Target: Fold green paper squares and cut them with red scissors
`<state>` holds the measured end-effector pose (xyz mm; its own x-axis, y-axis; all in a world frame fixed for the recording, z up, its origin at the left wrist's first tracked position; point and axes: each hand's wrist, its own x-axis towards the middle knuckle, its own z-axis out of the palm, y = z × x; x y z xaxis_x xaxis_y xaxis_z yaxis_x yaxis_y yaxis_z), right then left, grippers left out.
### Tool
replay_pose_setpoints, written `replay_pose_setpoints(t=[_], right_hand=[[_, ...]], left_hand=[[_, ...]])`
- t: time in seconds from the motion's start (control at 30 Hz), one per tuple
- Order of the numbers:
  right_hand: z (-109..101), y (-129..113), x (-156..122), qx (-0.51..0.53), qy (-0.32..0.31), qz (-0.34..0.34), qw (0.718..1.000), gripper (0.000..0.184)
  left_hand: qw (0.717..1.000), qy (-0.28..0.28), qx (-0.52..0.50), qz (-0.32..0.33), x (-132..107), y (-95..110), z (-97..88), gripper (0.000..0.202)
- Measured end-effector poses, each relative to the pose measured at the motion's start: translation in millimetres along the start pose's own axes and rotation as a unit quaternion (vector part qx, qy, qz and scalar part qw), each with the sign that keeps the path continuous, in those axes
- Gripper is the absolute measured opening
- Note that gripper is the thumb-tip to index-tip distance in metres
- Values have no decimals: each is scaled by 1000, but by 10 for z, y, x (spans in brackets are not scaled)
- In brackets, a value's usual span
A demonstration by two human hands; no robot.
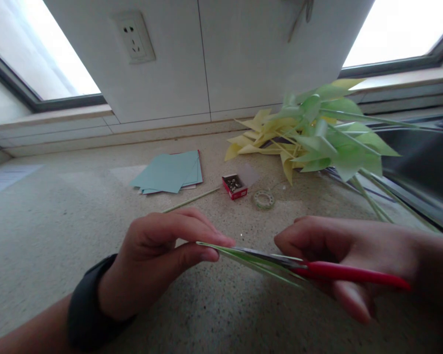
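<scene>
My left hand (170,246) pinches a folded sheet of light green paper (258,263) between thumb and fingers, seen almost edge-on above the counter. My right hand (339,260) is closed around the red handles of a pair of scissors (347,273). The scissor blades lie along the paper and point toward my left fingertips. Whether the blades are parted, and how far any cut runs, is hidden by the low angle. Beyond my hands sit a small red box of metal pins (236,189), a roll of clear tape (263,198) and a thin pale stick (192,200).
Light blue paper sheets (170,172) lie stacked at the back of the counter. Yellow pinwheels (262,137) and green pinwheels (335,132) on sticks are heaped at the right, beside a dark sink (424,157). A wall socket (134,38) is above.
</scene>
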<state>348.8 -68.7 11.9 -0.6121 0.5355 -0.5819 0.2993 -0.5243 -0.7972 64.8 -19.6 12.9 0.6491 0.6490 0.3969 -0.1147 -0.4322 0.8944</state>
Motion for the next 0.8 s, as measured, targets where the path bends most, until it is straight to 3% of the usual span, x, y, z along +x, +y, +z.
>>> replay_pose_setpoints(t=[0.43, 0.8], right_hand=[[33, -74, -38, -14, -11, -5, 1000, 31], [-55, -92, -10, -31, -52, 6, 998, 36]], left_hand=[[1000, 6, 15, 6, -8, -13, -18, 19], [999, 2, 36, -1, 2, -1, -13, 20]])
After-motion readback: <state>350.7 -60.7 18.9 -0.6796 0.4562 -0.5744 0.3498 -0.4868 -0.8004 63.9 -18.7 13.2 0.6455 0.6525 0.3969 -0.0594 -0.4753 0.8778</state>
